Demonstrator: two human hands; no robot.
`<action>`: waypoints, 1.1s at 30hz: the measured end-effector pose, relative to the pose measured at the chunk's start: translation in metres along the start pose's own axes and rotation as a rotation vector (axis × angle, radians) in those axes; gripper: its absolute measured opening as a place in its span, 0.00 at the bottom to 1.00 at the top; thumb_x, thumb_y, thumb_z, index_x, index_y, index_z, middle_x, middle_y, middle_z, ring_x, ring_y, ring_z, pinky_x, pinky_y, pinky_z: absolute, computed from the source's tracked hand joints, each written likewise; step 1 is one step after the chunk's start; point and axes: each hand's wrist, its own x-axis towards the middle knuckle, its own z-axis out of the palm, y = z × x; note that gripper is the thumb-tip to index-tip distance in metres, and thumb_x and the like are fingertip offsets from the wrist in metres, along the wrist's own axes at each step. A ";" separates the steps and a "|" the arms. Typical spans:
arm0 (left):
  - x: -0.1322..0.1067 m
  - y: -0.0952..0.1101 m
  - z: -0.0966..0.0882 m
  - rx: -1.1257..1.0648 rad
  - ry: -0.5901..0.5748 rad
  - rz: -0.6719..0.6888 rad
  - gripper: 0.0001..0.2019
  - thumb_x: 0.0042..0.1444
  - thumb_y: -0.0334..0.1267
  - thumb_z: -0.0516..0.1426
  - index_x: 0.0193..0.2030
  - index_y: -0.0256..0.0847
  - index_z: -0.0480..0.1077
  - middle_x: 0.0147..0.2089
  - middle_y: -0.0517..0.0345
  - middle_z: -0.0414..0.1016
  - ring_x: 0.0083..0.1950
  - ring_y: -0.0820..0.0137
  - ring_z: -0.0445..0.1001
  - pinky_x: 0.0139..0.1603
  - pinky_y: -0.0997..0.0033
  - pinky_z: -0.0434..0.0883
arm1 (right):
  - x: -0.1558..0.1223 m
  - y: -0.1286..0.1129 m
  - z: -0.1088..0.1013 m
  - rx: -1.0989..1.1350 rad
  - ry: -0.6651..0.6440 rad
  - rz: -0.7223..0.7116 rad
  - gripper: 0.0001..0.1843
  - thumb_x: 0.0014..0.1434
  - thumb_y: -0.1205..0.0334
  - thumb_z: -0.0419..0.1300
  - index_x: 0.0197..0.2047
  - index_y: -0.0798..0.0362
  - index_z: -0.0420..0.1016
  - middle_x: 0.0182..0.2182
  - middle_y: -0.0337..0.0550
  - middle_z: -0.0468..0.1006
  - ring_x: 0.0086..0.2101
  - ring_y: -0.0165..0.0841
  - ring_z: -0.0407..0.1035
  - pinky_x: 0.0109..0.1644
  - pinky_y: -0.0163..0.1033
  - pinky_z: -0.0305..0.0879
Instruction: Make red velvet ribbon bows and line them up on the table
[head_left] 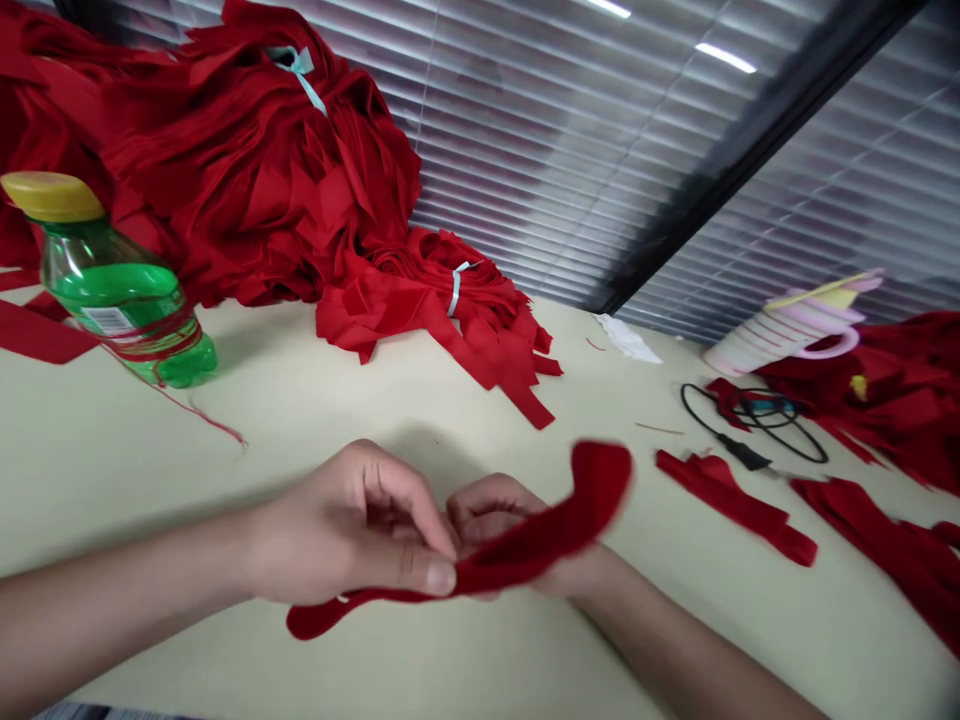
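left hand (pixel 352 530) pinches red strip (pixel 540 530) over cream table (pixel 315 400), window blinds (pixel 540 150) behind.

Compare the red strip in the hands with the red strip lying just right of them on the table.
The held strip is lifted, pinched by the left hand and crossing the right hand; the table strip lies flat on the tabletop. The held strip curves, its far end blurred; the table strip runs straighter, bunched near one end. Both are narrow red cloth.
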 end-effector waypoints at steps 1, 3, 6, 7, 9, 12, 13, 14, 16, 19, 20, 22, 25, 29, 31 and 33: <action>-0.002 0.000 0.001 0.033 -0.065 -0.015 0.04 0.49 0.34 0.62 0.29 0.35 0.75 0.31 0.53 0.76 0.31 0.71 0.72 0.31 0.72 0.69 | -0.003 -0.004 -0.001 -0.042 -0.043 0.042 0.10 0.48 0.61 0.59 0.21 0.54 0.64 0.16 0.31 0.61 0.18 0.22 0.53 0.21 0.31 0.48; -0.006 -0.001 0.003 0.193 -0.146 0.020 0.03 0.53 0.30 0.59 0.30 0.34 0.75 0.31 0.53 0.76 0.33 0.70 0.72 0.34 0.71 0.69 | -0.008 -0.012 -0.001 -0.227 -0.125 0.099 0.08 0.52 0.62 0.56 0.24 0.55 0.66 0.19 0.33 0.62 0.20 0.23 0.54 0.23 0.31 0.49; -0.009 -0.005 0.006 0.708 -0.148 0.293 0.10 0.54 0.21 0.52 0.29 0.34 0.73 0.29 0.54 0.74 0.34 0.68 0.71 0.34 0.71 0.69 | -0.012 -0.018 0.005 -0.794 -0.135 -0.075 0.10 0.56 0.67 0.50 0.23 0.54 0.61 0.20 0.33 0.59 0.22 0.24 0.53 0.26 0.33 0.51; -0.009 -0.008 0.007 0.901 -0.130 0.400 0.11 0.52 0.20 0.51 0.29 0.34 0.72 0.29 0.54 0.73 0.34 0.67 0.71 0.34 0.70 0.69 | -0.013 -0.018 0.008 -1.003 -0.088 -0.183 0.11 0.57 0.69 0.49 0.24 0.54 0.61 0.21 0.34 0.60 0.23 0.25 0.54 0.26 0.33 0.52; -0.008 -0.013 0.009 1.223 -0.064 0.573 0.10 0.49 0.18 0.51 0.28 0.33 0.71 0.29 0.52 0.73 0.33 0.65 0.69 0.35 0.67 0.69 | -0.014 -0.014 0.017 -1.400 0.034 -0.362 0.10 0.57 0.71 0.48 0.25 0.55 0.64 0.23 0.37 0.64 0.23 0.27 0.55 0.26 0.36 0.54; -0.004 -0.022 0.010 1.364 0.065 0.666 0.10 0.49 0.18 0.52 0.26 0.33 0.70 0.27 0.51 0.72 0.31 0.64 0.68 0.34 0.65 0.69 | -0.015 -0.003 0.029 -1.838 0.203 -0.567 0.10 0.53 0.73 0.49 0.25 0.55 0.67 0.22 0.41 0.66 0.22 0.33 0.58 0.23 0.39 0.54; -0.003 -0.024 0.010 1.334 0.105 0.655 0.11 0.51 0.19 0.51 0.26 0.33 0.70 0.27 0.51 0.72 0.31 0.64 0.68 0.35 0.64 0.70 | -0.015 0.001 0.032 -1.915 0.257 -0.622 0.11 0.52 0.74 0.48 0.24 0.55 0.68 0.21 0.41 0.65 0.22 0.34 0.58 0.23 0.40 0.55; -0.002 -0.026 0.010 1.284 0.133 0.633 0.12 0.53 0.19 0.50 0.26 0.33 0.71 0.27 0.52 0.71 0.32 0.64 0.69 0.35 0.64 0.70 | -0.015 0.004 0.035 -1.953 0.316 -0.659 0.11 0.51 0.74 0.48 0.24 0.54 0.67 0.20 0.41 0.65 0.22 0.35 0.59 0.22 0.41 0.55; -0.001 -0.027 0.010 1.157 0.195 0.576 0.12 0.56 0.21 0.49 0.27 0.33 0.70 0.27 0.53 0.71 0.32 0.65 0.68 0.36 0.64 0.70 | -0.014 0.010 0.038 -1.954 0.441 -0.708 0.11 0.52 0.73 0.48 0.23 0.53 0.67 0.20 0.41 0.64 0.21 0.35 0.59 0.21 0.41 0.55; 0.000 -0.024 0.008 1.037 0.294 0.505 0.12 0.56 0.22 0.50 0.24 0.35 0.67 0.25 0.55 0.69 0.30 0.67 0.68 0.32 0.67 0.68 | -0.011 0.018 0.041 -1.951 0.595 -0.799 0.11 0.54 0.73 0.51 0.22 0.53 0.66 0.19 0.40 0.64 0.20 0.34 0.59 0.21 0.40 0.55; 0.001 -0.022 0.007 1.019 0.326 0.489 0.12 0.55 0.22 0.50 0.24 0.35 0.67 0.25 0.56 0.69 0.30 0.68 0.68 0.31 0.68 0.68 | -0.010 0.020 0.042 -1.974 0.614 -0.826 0.11 0.53 0.73 0.53 0.22 0.53 0.65 0.18 0.40 0.64 0.20 0.34 0.59 0.21 0.40 0.55; 0.002 -0.020 0.006 1.003 0.380 0.453 0.10 0.53 0.22 0.50 0.25 0.36 0.68 0.26 0.57 0.70 0.29 0.69 0.69 0.29 0.69 0.67 | -0.008 0.023 0.043 -2.019 0.632 -0.849 0.11 0.51 0.76 0.53 0.22 0.53 0.65 0.18 0.40 0.65 0.19 0.34 0.59 0.21 0.40 0.57; 0.005 -0.019 0.005 0.979 0.440 0.420 0.10 0.52 0.22 0.51 0.29 0.36 0.70 0.27 0.58 0.72 0.28 0.69 0.71 0.29 0.70 0.68 | -0.007 0.027 0.044 -2.020 0.643 -0.834 0.11 0.51 0.79 0.51 0.25 0.55 0.66 0.21 0.44 0.70 0.21 0.35 0.63 0.23 0.40 0.61; 0.005 -0.021 0.005 0.956 0.512 0.392 0.10 0.54 0.23 0.51 0.38 0.38 0.71 0.32 0.58 0.74 0.31 0.69 0.72 0.31 0.70 0.69 | -0.005 0.031 0.043 -2.012 0.642 -0.790 0.11 0.52 0.79 0.50 0.25 0.54 0.66 0.21 0.43 0.69 0.21 0.35 0.63 0.22 0.39 0.60; 0.005 -0.022 0.005 0.945 0.530 0.387 0.11 0.54 0.24 0.51 0.40 0.38 0.71 0.34 0.57 0.75 0.33 0.69 0.73 0.31 0.70 0.69 | -0.004 0.031 0.042 -2.005 0.678 -0.770 0.11 0.53 0.77 0.50 0.25 0.54 0.65 0.20 0.41 0.67 0.19 0.34 0.60 0.21 0.38 0.58; 0.004 -0.022 0.004 0.931 0.530 0.383 0.10 0.55 0.24 0.51 0.39 0.38 0.72 0.34 0.56 0.76 0.33 0.69 0.73 0.32 0.71 0.69 | -0.003 0.031 0.042 -1.997 0.711 -0.749 0.12 0.54 0.76 0.50 0.24 0.53 0.65 0.18 0.41 0.65 0.18 0.33 0.58 0.20 0.38 0.55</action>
